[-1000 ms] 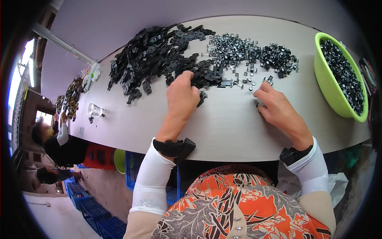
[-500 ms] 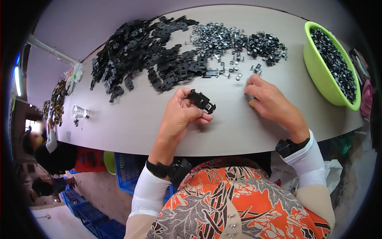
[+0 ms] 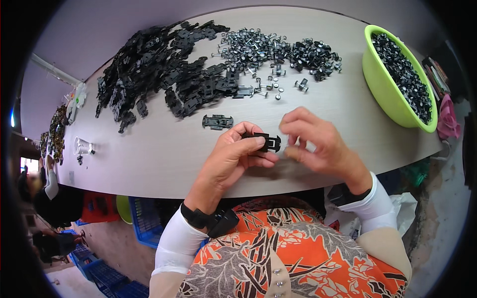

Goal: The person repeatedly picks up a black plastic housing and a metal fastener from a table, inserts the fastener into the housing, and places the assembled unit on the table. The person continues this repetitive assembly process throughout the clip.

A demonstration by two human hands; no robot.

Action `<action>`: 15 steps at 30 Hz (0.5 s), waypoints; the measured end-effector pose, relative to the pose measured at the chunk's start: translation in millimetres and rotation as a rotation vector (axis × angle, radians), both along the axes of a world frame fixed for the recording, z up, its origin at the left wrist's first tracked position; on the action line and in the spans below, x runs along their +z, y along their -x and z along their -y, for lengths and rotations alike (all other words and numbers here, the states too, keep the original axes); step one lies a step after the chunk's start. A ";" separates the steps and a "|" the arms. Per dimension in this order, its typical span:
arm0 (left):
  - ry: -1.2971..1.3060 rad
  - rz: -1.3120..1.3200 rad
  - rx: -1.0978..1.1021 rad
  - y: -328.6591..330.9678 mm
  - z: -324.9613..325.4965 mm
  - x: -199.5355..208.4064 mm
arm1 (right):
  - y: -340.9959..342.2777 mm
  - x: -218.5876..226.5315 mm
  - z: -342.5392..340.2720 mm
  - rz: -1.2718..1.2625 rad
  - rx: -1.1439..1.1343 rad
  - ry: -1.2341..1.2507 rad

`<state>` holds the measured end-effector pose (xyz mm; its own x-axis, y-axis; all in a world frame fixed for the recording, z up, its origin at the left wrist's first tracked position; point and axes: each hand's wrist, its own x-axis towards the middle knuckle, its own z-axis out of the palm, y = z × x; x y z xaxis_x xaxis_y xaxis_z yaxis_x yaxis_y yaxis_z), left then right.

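Held just below the centre of the frame, above the near edge of the pale grey counter [image 3: 149, 149]: a flat black plastic chassis-shaped piece [image 3: 263, 141], long axis running left to right across the picture, roughly level. Flat and narrow, with open cut-outs and a squarish frame end pointing right toward the right hand. Pinched at its left half by the left hand [image 3: 233, 159], thumb and fingers closed on it. Right hand [image 3: 318, 144] just beside the piece's right end, fingers curled together with the tips close; whether anything small sits between them cannot be told. Hands near each other, not touching.

Lying alone on the counter just up and left of the hands: a second black plastic piece of the same kind [image 3: 217, 121], also long axis left to right. Across the upper left and upper middle: a large heap of black plastic pieces [image 3: 159, 74]. To its right, upper centre: a pile of small dark wheels on metal axles [image 3: 278, 52]. At the upper right: a lime green plastic bowl [image 3: 385, 87] filled with small black parts.
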<state>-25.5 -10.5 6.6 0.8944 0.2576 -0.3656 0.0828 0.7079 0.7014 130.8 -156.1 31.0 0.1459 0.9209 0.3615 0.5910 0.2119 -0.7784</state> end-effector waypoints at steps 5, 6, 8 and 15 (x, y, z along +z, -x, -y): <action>-0.032 0.019 -0.082 -12.6 9.9 -7.4 | 6.8 -16.0 2.7 0.174 -0.054 -0.188; -0.030 0.016 -0.122 -13.9 11.2 -8.0 | 6.4 -18.1 3.7 0.160 -0.057 -0.195; -0.055 -0.039 -0.195 -16.6 15.0 -4.8 | 4.3 -22.4 7.3 0.158 -0.070 -0.209; -0.127 -0.042 -0.175 -25.3 18.5 -5.0 | -4.1 -27.1 17.9 0.234 -0.123 -0.268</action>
